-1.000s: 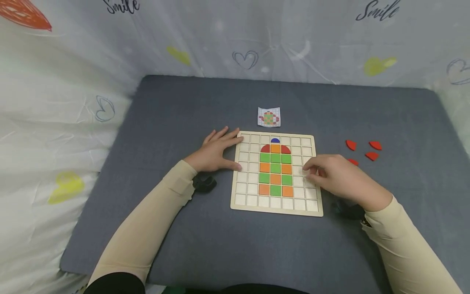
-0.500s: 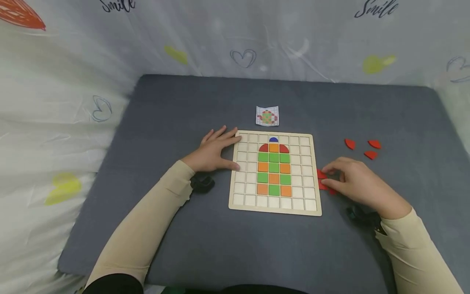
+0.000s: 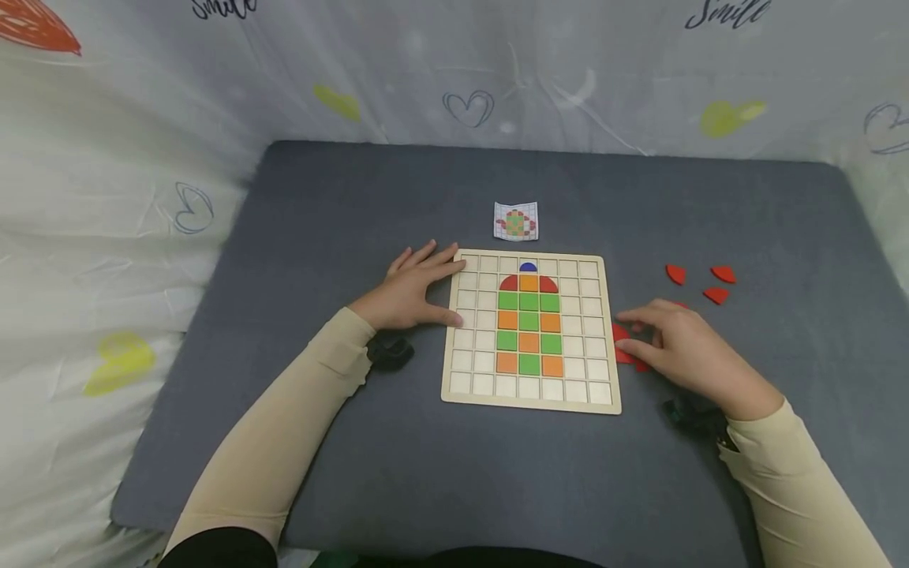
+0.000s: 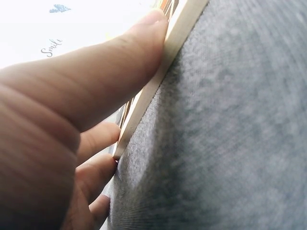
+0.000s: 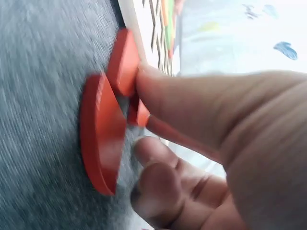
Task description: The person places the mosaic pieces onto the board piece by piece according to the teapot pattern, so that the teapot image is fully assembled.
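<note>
Left of centre in the head view, the left hand (image 3: 414,290) lying flat, fingers straight, on the grey mat (image 3: 355,205), thumb and fingertips pressed against the left edge of the wooden grid board (image 3: 458,390); the left wrist view confirming the thumb (image 4: 110,72) against the board's rim, steadying rather than gripping. At frame centre, a partly filled pattern on the board: green and orange square tiles (image 3: 529,331) topped by red quarter-rounds and a small blue half-round (image 3: 528,267), with the pattern card (image 3: 516,221) lying just above the board. Right of the board, the right hand (image 3: 682,347) down on a cluster of red quarter-round pieces (image 3: 622,344) just beside the board's right edge, fingers curled over them, the thumb (image 5: 192,103) pressing one; whether one is actually pinched, impossible to tell. Further right, three more red pieces (image 3: 703,282) lying loose, well apart from the hand. Judged step: choosing a red piece for the pattern's side; next, a clean pinch of one piece, turned to match the card, then set into a free cell. Against a second ago: right hand off the board's right columns and now out on the mat over the red pieces; left hand unmoved.
</note>
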`<state>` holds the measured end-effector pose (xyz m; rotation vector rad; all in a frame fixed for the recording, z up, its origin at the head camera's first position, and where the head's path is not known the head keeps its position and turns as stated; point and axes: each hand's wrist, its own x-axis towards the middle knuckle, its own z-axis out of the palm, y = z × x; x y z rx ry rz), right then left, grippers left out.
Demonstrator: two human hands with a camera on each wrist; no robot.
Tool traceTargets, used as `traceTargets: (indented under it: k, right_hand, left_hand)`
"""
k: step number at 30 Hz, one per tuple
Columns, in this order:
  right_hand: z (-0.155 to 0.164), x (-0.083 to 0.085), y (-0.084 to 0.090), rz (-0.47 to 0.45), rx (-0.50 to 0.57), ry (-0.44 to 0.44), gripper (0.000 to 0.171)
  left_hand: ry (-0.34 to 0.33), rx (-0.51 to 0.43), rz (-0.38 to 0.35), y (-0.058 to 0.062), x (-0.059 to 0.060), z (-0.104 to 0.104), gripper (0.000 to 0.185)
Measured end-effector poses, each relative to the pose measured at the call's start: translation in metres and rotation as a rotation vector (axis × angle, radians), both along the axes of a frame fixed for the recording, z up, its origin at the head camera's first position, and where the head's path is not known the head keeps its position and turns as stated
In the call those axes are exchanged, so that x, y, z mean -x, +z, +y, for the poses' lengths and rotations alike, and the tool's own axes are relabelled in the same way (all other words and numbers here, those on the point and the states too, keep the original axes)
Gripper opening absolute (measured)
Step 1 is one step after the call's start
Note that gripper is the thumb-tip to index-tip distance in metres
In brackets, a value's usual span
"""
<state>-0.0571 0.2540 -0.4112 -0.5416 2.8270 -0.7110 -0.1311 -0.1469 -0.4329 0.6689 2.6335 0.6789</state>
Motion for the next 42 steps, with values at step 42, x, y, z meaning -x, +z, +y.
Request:
traceTargets:
  k: [42]
  right_hand:
    - [-0.043,0.046,0.021,-0.084,0.063,-0.030,0.007]
  left_hand:
    - [-0.004,-0.002,0.019,-0.002,0.000,0.000,0.099]
